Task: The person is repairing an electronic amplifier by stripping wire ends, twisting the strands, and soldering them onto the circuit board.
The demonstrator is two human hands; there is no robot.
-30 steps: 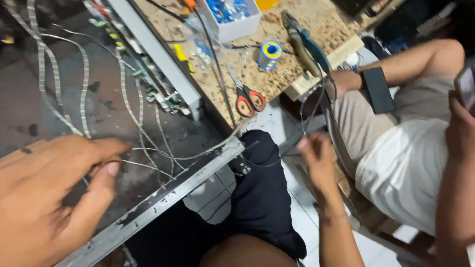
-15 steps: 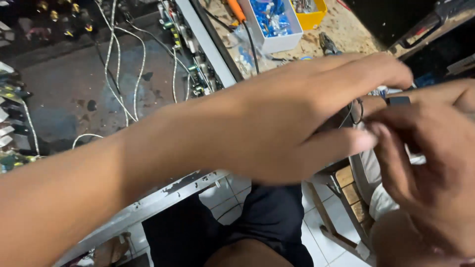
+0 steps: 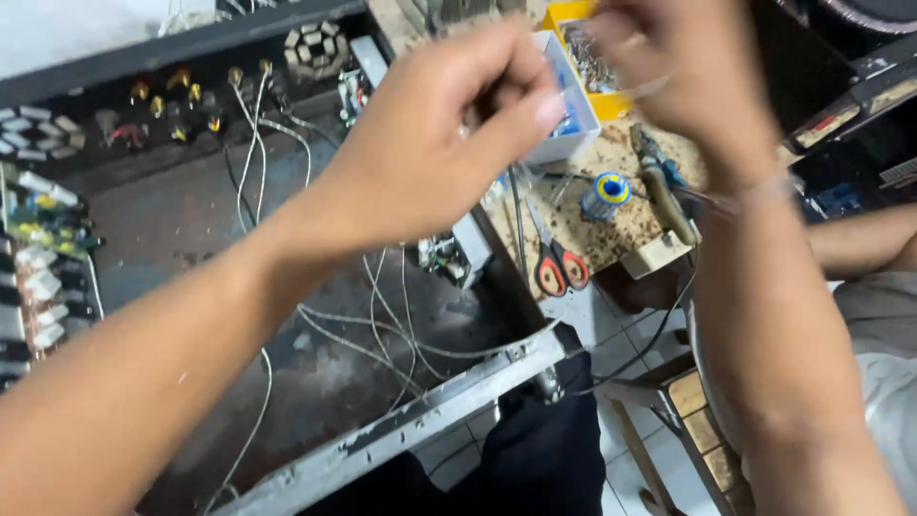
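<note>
My left hand (image 3: 449,143) is raised over the open metal chassis (image 3: 401,430), its fingers curled shut near the thumb; nothing clear shows between them. My right hand (image 3: 683,81) is up at the top right, blurred, fingers bent, close to the left hand's fingertips. A thin pale strip (image 3: 642,90) shows between the two hands, and I cannot tell which hand holds it. Loose white wires (image 3: 382,315) lie in the chassis under my left forearm. A thin band sits on my right wrist (image 3: 755,191).
On the wooden bench lie red-handled scissors (image 3: 559,269), a solder spool (image 3: 608,194), a white parts box (image 3: 573,134) and a yellow box (image 3: 573,14). Circuit boards (image 3: 38,277) line the chassis's left side. Another person's arm (image 3: 860,239) rests at the right.
Both hands have risen and drawn slightly apart. The left hand's fingers, spread half a second ago, are now curled. The view has tilted, showing more of the chassis.
</note>
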